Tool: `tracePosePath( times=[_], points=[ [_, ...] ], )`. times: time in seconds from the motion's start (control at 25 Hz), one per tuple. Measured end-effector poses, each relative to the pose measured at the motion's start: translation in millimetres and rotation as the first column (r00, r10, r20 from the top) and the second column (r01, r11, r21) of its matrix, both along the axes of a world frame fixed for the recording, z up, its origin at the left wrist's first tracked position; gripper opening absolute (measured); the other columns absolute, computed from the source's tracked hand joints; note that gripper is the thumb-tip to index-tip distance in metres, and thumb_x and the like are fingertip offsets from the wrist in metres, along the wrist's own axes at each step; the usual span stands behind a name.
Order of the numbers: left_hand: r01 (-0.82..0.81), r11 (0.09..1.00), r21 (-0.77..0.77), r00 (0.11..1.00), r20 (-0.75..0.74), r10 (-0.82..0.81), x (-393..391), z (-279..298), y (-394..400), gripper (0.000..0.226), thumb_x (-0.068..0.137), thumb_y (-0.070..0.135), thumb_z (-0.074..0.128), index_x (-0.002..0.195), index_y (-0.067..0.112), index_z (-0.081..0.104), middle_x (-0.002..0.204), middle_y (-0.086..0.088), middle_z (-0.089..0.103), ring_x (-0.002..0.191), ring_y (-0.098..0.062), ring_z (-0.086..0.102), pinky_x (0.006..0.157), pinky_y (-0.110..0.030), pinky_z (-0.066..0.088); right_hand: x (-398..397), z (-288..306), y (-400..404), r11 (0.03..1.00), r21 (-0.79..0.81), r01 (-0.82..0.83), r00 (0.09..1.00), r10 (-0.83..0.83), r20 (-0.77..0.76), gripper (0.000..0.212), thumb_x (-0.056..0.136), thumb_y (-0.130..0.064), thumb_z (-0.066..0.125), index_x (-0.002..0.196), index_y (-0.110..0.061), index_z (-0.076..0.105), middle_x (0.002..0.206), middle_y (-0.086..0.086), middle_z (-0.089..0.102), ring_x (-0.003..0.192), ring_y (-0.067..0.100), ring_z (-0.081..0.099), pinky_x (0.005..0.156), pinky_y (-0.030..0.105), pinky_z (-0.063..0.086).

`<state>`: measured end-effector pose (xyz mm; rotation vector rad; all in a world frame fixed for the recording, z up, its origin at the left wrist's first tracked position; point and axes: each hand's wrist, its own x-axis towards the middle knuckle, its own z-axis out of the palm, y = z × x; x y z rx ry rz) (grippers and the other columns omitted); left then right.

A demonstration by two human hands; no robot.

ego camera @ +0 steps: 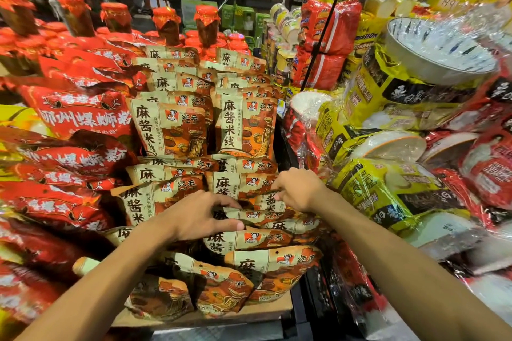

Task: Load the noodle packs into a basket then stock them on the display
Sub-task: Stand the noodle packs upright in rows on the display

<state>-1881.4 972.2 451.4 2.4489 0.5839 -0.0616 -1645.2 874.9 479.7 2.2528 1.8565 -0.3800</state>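
Note:
Beige-and-orange noodle packs (243, 124) stand in rows on the sloping display, from the top shelf down to the front edge. My left hand (199, 216) reaches into the middle rows, thumb and fingers curved round the top of a pack (249, 238) lying there. My right hand (296, 188) is just to the right, fingers curled and pinching the upper edge of another pack (270, 201). More packs (277, 271) lean loosely at the front. No basket is in view.
Red noodle bags (80, 116) fill the left side. Yellow and red bundles with bowls wrapped in plastic (388, 188) crowd the right. Red-capped jars (206, 25) line the top. A black pole (321, 36) rises at the right. People stand in the far aisle.

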Motion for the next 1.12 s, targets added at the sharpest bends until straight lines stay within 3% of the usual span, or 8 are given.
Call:
tracePosePath(
  times=[0.12,0.28,0.48,0.6,0.72,0.88,1.0,1.12],
  points=[
    [-0.007,1.0,0.022,1.0,0.001,0.007,0.3,0.5,-0.2,0.071,0.082,0.077,0.056,0.136,0.031,0.061,0.138,0.009,0.063,0.114,-0.004,0.065,0.103,-0.027,0.047,-3.7,-5.1,-0.1,1.0,-0.001,0.028,1.0,-0.028,-0.006,0.04,0.101,-0.037,0.059,0.14,-0.025,0.06,0.136,0.007,0.065,0.123,0.032,0.062,0.099,0.043,0.051],
    [-0.007,0.996,0.09,0.999,-0.034,0.01,2.2,2.9,-3.7,0.073,0.083,0.079,0.05,0.136,0.031,0.06,0.127,0.007,0.07,0.067,0.022,0.057,0.093,-0.024,0.05,-3.5,-10.8,-4.6,0.993,-0.065,0.094,0.995,-0.096,-0.034,0.049,0.101,-0.038,0.059,0.147,-0.024,0.051,0.138,0.012,0.062,0.125,0.035,0.06,0.101,0.044,0.05],
    [0.016,0.933,0.36,0.989,-0.142,0.038,-0.8,3.7,-8.8,0.096,0.081,0.091,0.013,0.145,0.03,0.048,0.111,-0.002,0.076,0.089,-0.006,0.072,0.103,-0.037,0.051,-3.4,0.0,-10.4,0.995,-0.001,0.096,0.993,-0.096,-0.075,0.041,0.098,-0.049,0.057,0.131,-0.025,0.063,0.117,0.007,0.071,0.107,0.028,0.068,0.092,0.038,0.056],
    [-0.019,0.891,0.453,0.995,-0.078,0.061,-4.2,9.4,-12.1,0.103,0.08,0.085,-0.006,0.143,0.025,0.05,0.132,-0.002,0.066,0.118,-0.015,0.065,0.103,-0.04,0.052,-5.7,10.7,-18.2,0.987,0.109,0.122,0.988,-0.11,-0.11,0.038,0.1,-0.056,0.049,0.113,-0.026,0.067,0.102,-0.001,0.074,0.092,0.02,0.07,0.085,0.036,0.058],
    [-0.085,0.853,0.515,0.995,0.006,0.096,-3.7,19.1,-7.7,0.097,0.086,0.073,-0.009,0.144,0.021,0.048,0.148,-0.004,0.053,0.137,-0.018,0.049,0.113,-0.04,0.04,-10.0,27.6,-24.0,0.948,0.276,0.161,0.986,-0.142,-0.088,0.039,0.103,-0.053,0.043,0.115,-0.023,0.065,0.097,-0.003,0.073,0.087,0.017,0.069,0.082,0.04,0.06],
    [-0.211,0.797,0.566,0.976,0.084,0.199,-0.7,39.1,0.3,0.079,0.096,0.064,0.001,0.153,0.026,0.04,0.161,-0.004,0.035,0.15,-0.019,0.03,0.123,-0.041,0.019,-15.6,49.3,-33.5,0.854,0.502,0.135,0.988,-0.152,-0.006,0.044,0.103,-0.052,0.043,0.124,-0.02,0.065,0.112,0.0,0.074,0.105,0.022,0.068,0.097,0.041,0.053],
    [-0.283,0.768,0.574,0.954,0.088,0.285,-2.9,56.0,-1.8,0.075,0.099,0.064,0.004,0.158,0.027,0.03,0.166,-0.002,0.024,0.155,-0.017,0.018,0.127,-0.043,0.011,-19.2,61.3,-35.4,0.833,0.538,0.131,0.987,-0.162,0.009,0.058,0.102,-0.059,0.037,0.142,-0.021,0.056,0.139,0.002,0.064,0.13,0.021,0.057,0.116,0.047,0.036],
    [-0.345,0.741,0.576,0.929,0.098,0.357,-13.7,73.2,-10.6,0.07,0.102,0.063,0.01,0.159,0.027,0.026,0.167,-0.002,0.018,0.156,-0.017,0.013,0.127,-0.046,0.009,-23.7,70.8,-33.4,0.831,0.547,0.104,0.989,-0.146,0.034,0.066,0.1,-0.065,0.03,0.149,-0.023,0.048,0.146,0.004,0.057,0.137,0.025,0.05,0.119,0.051,0.031]
  ],
)
